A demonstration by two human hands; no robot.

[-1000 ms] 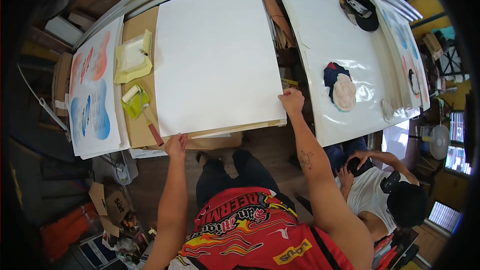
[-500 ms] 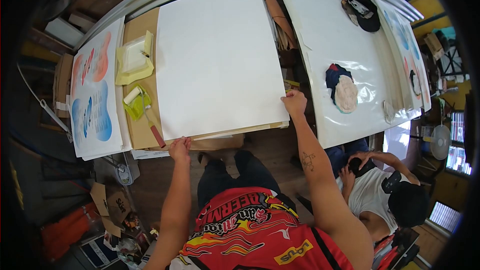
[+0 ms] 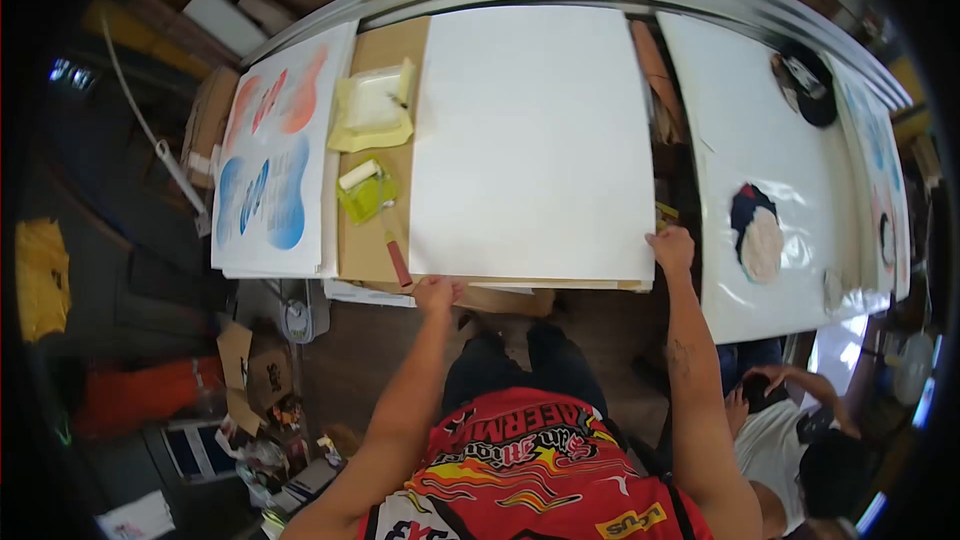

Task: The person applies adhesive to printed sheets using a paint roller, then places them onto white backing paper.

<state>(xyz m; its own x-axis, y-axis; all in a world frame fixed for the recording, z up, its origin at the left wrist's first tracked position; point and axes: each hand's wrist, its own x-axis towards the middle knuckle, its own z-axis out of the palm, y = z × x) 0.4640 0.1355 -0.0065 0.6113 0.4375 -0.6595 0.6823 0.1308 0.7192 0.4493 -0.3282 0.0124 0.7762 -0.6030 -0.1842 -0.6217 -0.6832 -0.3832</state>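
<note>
A large white sheet lies on brown board in the middle of the table. My left hand is at its near left corner, fingers bent at the edge, close to the red handle of a paint roller. At the near right corner, my right hand pinches the sheet's edge. Left of the sheet, the white roller head rests in a lime-green tray. A yellow-lined tray sits above that one.
Printed sheets with red and blue shapes lie at the left. On the right-hand white table are a bundled cloth and a black cap. A seated person is at the lower right.
The view has turned, so the tables appear farther right. My hands remain at the sheet's two near corners, and my left hand's fingers now lie closer against the edge.
</note>
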